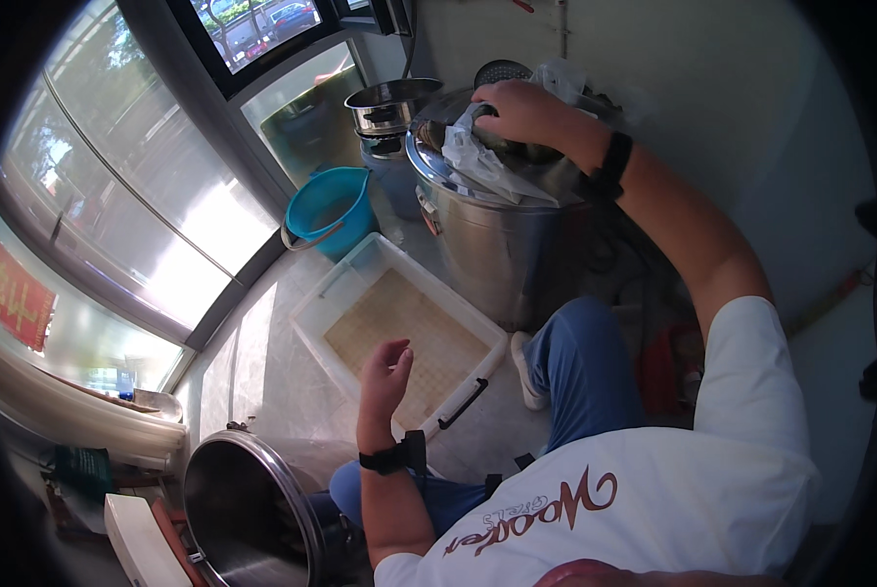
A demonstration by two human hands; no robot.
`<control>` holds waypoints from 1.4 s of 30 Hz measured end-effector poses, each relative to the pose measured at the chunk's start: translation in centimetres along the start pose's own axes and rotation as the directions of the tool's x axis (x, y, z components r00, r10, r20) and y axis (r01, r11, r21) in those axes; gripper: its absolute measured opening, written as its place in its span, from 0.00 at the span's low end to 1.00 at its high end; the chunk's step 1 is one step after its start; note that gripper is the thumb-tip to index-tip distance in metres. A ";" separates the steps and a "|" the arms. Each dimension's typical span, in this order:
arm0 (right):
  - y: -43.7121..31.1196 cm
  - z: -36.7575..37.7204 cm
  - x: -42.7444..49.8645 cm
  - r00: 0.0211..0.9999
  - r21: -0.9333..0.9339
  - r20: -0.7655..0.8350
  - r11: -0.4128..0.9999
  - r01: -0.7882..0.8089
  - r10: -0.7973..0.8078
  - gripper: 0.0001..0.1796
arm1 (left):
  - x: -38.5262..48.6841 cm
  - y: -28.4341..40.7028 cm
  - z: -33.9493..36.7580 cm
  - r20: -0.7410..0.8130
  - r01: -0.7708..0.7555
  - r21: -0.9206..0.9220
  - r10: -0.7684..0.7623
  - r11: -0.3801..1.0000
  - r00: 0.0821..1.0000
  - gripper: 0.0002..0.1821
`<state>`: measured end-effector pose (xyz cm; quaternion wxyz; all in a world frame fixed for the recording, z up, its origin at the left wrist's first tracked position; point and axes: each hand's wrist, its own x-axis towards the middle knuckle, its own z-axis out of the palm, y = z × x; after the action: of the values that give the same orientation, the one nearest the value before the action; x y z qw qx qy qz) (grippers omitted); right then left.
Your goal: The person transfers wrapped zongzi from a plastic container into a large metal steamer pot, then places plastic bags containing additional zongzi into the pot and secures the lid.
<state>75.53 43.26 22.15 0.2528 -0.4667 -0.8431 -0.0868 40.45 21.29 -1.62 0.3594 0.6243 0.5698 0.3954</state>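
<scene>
My right hand (517,110) is over the lid of a large stainless steel pot (475,249), with its fingers and thumb around the edge of a white plastic bag (475,150). Dark green and brownish items, too shaded to identify, lie in and beside the bag under my palm. Held in the air above a clear plastic storage bin (398,253), my left hand (387,370) is empty, its fingers loosely curled and apart from the thumb. A tan woven-looking surface (401,330) covers the bin's bottom. Both wrists wear black straps.
A turquoise bucket (332,209) stands between bin and glass front. Behind it, a steel steamer pot (394,106) rests on a container. A perforated ladle (502,71) lies behind the large pot. At lower left, an open steel drum (251,513) is beside my knee. A red crate (666,370) sits at right.
</scene>
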 end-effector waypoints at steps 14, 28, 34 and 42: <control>-2.6 15.2 14.9 0.745 -0.445 0.422 0.834 -0.328 0.518 0.24 | 0.9 1.4 -1.3 -0.029 -0.002 -0.064 0.000 0.998 1.000 0.14; -6.8 6.2 5.7 0.912 0.914 0.381 -0.087 -0.396 -0.150 0.30 | 1.4 1.7 -1.7 -0.169 -0.047 -0.282 -0.002 0.958 0.986 0.19; -18.1 9.7 -7.6 0.953 0.976 0.193 -0.057 -0.211 -0.235 0.32 | 0.4 3.6 -0.3 -0.166 -0.214 -0.636 0.139 0.741 0.976 0.30; -25.3 12.0 -13.3 0.993 0.929 -0.077 0.354 0.105 -0.091 0.38 | -1.5 3.1 -1.3 -0.214 -0.267 -0.790 0.160 0.552 0.964 0.31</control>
<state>56.15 24.03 7.40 0.4717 -0.1902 -0.7689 0.3874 40.57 19.50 1.56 0.5200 0.4303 0.2654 0.6885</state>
